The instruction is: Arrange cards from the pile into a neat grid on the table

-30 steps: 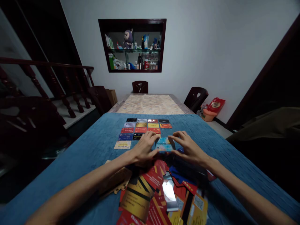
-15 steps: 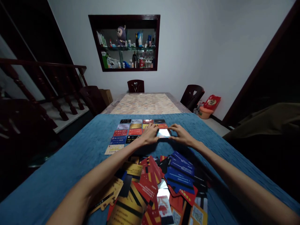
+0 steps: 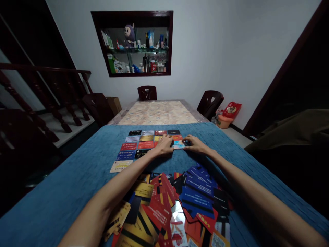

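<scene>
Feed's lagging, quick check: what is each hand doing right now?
Left hand: fingers pinching the left end of the light blue card.
Right hand: fingers on the same card's right end.

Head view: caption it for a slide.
Both hands, left hand and right hand, press a light blue card into the card grid on blue cloth.

Left hand (image 3: 163,146): we are wearing nothing on it, no ring.
Right hand (image 3: 195,145): bare too.
Forearms: we are showing no sleeves.
</scene>
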Action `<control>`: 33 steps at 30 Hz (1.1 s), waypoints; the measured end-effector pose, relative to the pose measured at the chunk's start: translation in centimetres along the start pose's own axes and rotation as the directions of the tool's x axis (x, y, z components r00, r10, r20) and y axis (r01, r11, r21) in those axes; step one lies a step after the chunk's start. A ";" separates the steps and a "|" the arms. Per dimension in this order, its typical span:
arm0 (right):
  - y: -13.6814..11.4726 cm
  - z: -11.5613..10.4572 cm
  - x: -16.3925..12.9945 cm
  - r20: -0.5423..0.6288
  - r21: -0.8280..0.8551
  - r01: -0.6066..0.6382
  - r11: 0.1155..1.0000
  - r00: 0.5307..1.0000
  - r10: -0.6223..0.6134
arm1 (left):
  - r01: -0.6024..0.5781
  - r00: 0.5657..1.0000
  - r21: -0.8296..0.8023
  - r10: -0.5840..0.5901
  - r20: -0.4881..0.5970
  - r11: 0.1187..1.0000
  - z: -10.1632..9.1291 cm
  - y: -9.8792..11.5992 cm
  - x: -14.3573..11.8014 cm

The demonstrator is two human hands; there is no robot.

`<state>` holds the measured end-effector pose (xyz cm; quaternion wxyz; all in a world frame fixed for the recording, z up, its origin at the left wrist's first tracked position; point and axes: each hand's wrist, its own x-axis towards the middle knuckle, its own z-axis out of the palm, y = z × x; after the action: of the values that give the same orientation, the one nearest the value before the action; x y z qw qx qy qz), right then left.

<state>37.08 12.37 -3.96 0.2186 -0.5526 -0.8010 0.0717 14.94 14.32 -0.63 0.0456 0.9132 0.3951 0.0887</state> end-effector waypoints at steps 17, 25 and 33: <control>0.1 0.5 0.1 0.006 0.019 -0.049 0.999 0.999 0.049 | 0.010 1.000 -0.016 -0.010 -0.006 1.000 0.9 -0.5 0.2; 0.3 1.1 0.1 -0.015 0.023 -0.098 0.995 0.995 0.098 | -0.032 0.999 0.031 0.032 -0.028 0.999 0.9 -0.1 0.0; 0.2 1.0 0.2 -0.008 0.032 -0.115 0.993 0.993 0.115 | -0.058 0.997 0.045 0.059 -0.041 0.997 0.9 0.3 -0.4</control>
<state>36.75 12.74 -4.92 0.2269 -0.5946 -0.7656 0.0942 15.11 13.79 -1.53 0.0146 0.9231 0.3709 0.1005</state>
